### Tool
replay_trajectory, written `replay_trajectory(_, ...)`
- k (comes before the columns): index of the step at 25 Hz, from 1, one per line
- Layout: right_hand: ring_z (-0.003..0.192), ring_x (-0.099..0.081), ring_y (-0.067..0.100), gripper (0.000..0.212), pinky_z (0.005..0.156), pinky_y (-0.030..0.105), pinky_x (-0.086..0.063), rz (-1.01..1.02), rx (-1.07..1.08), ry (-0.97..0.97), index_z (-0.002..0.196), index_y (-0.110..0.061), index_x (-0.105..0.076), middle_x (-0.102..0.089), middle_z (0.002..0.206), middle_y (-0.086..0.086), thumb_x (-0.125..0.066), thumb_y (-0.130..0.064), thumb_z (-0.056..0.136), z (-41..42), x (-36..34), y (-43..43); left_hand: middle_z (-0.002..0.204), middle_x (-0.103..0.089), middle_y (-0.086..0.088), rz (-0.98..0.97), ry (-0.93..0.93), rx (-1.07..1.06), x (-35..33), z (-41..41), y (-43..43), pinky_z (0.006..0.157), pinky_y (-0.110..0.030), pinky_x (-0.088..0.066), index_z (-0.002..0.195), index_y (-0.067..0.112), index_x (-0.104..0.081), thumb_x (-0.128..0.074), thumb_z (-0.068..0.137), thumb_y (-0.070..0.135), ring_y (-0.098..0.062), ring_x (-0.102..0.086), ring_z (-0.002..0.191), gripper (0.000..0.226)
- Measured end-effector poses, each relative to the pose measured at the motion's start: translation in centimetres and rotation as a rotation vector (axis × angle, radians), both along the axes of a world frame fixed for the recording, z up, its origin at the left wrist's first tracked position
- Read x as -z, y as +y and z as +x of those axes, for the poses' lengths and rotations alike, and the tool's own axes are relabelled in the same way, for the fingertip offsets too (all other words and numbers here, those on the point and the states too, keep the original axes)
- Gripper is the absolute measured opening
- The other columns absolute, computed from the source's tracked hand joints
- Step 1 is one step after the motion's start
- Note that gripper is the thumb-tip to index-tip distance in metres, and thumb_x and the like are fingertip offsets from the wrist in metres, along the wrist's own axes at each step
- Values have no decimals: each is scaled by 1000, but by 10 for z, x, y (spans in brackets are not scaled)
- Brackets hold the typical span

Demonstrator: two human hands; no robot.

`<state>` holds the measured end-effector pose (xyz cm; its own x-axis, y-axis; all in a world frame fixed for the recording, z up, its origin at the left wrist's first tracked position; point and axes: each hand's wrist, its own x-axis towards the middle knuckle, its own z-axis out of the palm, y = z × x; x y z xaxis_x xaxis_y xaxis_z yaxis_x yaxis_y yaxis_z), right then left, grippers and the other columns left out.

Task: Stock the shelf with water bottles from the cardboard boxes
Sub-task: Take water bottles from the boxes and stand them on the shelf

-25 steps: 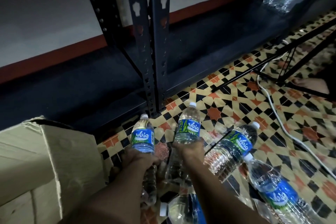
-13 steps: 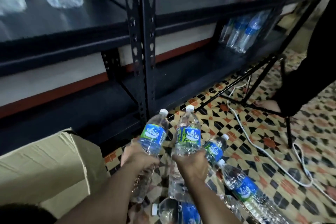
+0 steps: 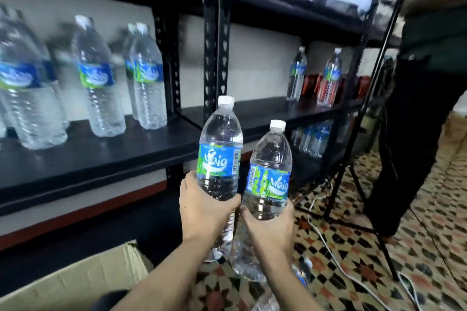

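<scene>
Head view, single frame. Both hands loaded.

The left hand [image 3: 202,212] wraps the lower body of the left bottle [image 3: 219,149] at centre frame. Its fingers are curled round the bottle below the blue-green label. The right hand [image 3: 270,230] grips the right bottle [image 3: 270,171] just to the right and a little lower, fingers closed round the body under the label. Both bottles are roughly upright with caps on. They sit close together; I cannot tell whether they touch.

The shelf [image 3: 113,156] runs across the left half at mid-height. Its dark board shows bare space in front of and to the right of the stocked bottles [image 3: 98,78] standing at upper left. The cardboard box [image 3: 75,283] is at lower left with a flap open.

Handling, my judgement:
- **Weight:** the bottles look full, so fairly heavy for a one-hand hold.
- **Surface:** the thin ribbed plastic will give under a squeeze, and the smooth wall may be slick.
- **Where to hold:** mid-body, at or just under the label, where the ribs give purchase. Not the neck.
- **Setting down:** the base is narrow for the height, so I would set each bottle flat on the board and release only once it stands.
- **Risk:** knocking the stocked row.
</scene>
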<state>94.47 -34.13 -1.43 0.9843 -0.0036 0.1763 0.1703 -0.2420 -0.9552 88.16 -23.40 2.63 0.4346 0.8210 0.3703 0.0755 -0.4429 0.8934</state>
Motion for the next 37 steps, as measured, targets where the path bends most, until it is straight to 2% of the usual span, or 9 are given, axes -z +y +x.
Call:
replay_trajectory(2, 105, -62, 18, 87, 87, 30, -49, 57, -72, -88, 124, -28, -49, -65, 110, -6, -85, -55, 49, -9, -31, 18, 111, -53, 6, 93, -53, -28, -28, -17, 10, 94, -27, -44, 122, 18, -52, -90, 47, 37, -11, -52, 107, 87)
replay_trajectory(6, 109, -58, 12, 89, 82, 19, -38, 113, -256, -254, 130, -26, -48, -62, 115, -8, -90, -48, 55, -23, -85, 54, 114, -53, 7, 147, -163, -128, -73, -49, 42, 93, -27, -44, 125, 20, -51, -92, 49, 39, -6, -52, 105, 89)
replay_trajectory(12, 112, -57, 4, 97, 92, 22, -46, 133, -456, -376, 133, -32, -45, -61, 119, -15, -90, -54, 50, -36, -129, 129, 107, -55, 0, 150, -239, -332, -112, -77, 104, 90, -35, -48, 116, 14, -52, -93, 46, 43, -17, -56, 103, 86)
replay_trajectory(16, 109, -56, 2, 90, 87, 18, -44, 148, -540, -374, 129, -35, -45, -60, 116, -16, -88, -56, 53, -34, -149, 180, 113, -54, -4, 187, -248, -373, -129, -82, 148, 90, -30, -43, 124, 9, -47, -94, 51, 37, -16, -51, 102, 91)
replay_trajectory(19, 111, -58, 7, 95, 92, 29, -49, 169, -556, -353, 130, -32, -46, -61, 117, -14, -85, -64, 49, -29, -153, 218, 121, -51, -6, 230, -247, -391, -140, -79, 172, 93, -26, -37, 132, 6, -43, -93, 56, 33, -11, -43, 102, 94)
replay_trajectory(23, 116, -58, 14, 106, 93, 39, -51, 150, -532, -317, 130, -30, -44, -62, 121, -8, -80, -76, 41, -11, -157, 262, 124, -51, -6, 216, -268, -411, -146, -68, 198, 100, -29, -36, 134, 6, -42, -93, 57, 33, -21, -48, 115, 96)
replay_trajectory(28, 121, -52, 19, 96, 93, 34, -46, 105, -510, -357, 133, -22, -40, -57, 128, -2, -89, -51, 56, 33, -168, 293, 127, -48, -4, 212, -301, -401, -142, -54, 218, 99, -24, -30, 137, 7, -38, -92, 60, 30, -18, -43, 122, 97)
replay_trajectory(33, 117, -55, 18, 91, 93, 34, -47, 132, -479, -353, 129, -26, -38, -57, 125, -3, -90, -44, 56, 58, -155, 310, 120, -45, -1, 203, -286, -418, -138, -45, 236, 96, -23, -28, 135, 4, -39, -92, 60, 31, -16, -43, 115, 96)
replay_trajectory(37, 110, -57, 17, 90, 89, 36, -49, 191, -478, -327, 124, -31, -36, -57, 120, -4, -90, -41, 53, 65, -135, 314, 131, -47, -8, 203, -267, -437, -139, -42, 246, 108, -33, -31, 142, 3, -34, -92, 59, 36, -25, -41, 130, 106)
